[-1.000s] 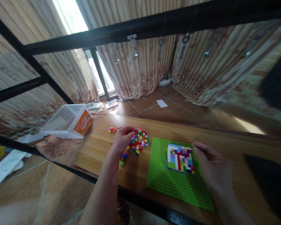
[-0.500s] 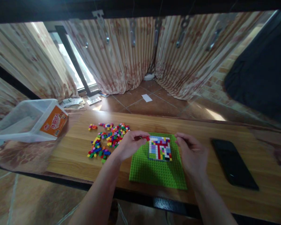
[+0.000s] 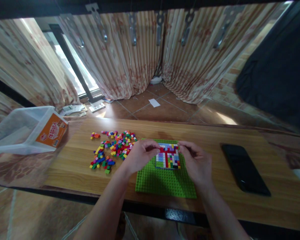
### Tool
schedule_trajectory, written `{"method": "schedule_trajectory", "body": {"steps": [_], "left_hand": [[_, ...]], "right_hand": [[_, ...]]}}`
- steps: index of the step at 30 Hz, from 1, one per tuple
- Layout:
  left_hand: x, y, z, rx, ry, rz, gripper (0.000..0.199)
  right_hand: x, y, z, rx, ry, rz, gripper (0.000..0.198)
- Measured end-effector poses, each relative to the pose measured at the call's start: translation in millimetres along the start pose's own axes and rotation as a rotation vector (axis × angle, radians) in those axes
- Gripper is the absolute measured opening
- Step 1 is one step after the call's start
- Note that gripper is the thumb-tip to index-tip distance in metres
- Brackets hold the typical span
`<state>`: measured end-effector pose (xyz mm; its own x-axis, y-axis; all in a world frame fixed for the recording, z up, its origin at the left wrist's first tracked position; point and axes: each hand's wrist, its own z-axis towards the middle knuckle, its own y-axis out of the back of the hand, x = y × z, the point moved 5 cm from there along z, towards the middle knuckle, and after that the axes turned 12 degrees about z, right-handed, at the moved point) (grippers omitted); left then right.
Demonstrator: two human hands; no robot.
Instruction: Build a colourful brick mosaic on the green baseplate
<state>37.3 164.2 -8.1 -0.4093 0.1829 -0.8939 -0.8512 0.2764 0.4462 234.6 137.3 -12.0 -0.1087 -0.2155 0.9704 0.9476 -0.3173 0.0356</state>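
Observation:
A square brick mosaic in many colours, with red bars across it, lies on a green studded baseplate. My left hand is at the mosaic's upper left, thumb and forefinger pinched on a small red brick. The brick is at the left end of the red bar; whether it is pressed down, I cannot tell. My right hand is at the mosaic's upper right edge, with fingers curled and thumb close to forefinger. Anything between those fingertips is too small to make out.
Loose coloured bricks lie in a heap on the wooden table, left of the baseplate. A black phone lies to the right. A clear plastic bin with an orange label stands beyond the table's left end.
My left hand has brought the red brick from beside the mosaic's upper left corner to the red bar. My right hand has moved left, up to the mosaic's edge. The view has shifted slightly.

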Motion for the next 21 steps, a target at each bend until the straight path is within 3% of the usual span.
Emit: {"method": "schedule_trajectory", "body": {"steps": [10,21], "left_hand": [[-4.8,-5.7,1.0,-0.256,-0.060,0.203,0.009],[-10.8,-6.0,-0.7,-0.246,-0.132,0.263,0.014]], "right_hand": [[0.4,-3.8,-3.8,0.100,0.071,-0.095,0.017],[10.7,-26.9,-15.9,0.299,0.421,-0.464,0.021]]}}
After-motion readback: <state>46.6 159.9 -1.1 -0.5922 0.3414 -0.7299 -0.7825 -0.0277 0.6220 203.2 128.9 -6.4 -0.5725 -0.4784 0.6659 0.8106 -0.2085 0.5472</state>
